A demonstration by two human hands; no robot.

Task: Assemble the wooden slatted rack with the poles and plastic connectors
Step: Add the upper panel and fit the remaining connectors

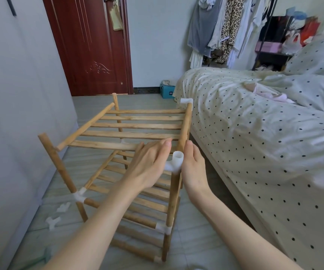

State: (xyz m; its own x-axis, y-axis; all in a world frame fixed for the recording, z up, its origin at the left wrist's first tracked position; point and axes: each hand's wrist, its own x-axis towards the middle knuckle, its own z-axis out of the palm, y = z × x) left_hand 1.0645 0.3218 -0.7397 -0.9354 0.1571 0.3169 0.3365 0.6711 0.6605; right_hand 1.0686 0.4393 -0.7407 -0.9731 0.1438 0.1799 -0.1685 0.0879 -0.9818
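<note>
Wooden slatted panel (130,134) (tilted) under straight left fingers (158,148); right hand (193,166) fingers straight beside connector (175,162).

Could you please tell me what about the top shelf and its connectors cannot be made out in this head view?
- Near right end of the top slatted shelf: hidden by the left hand.
- Whether its rail sits in the white connector: hidden between the left hand and right hand.
- Loose connectors on floor: blurred.
</note>
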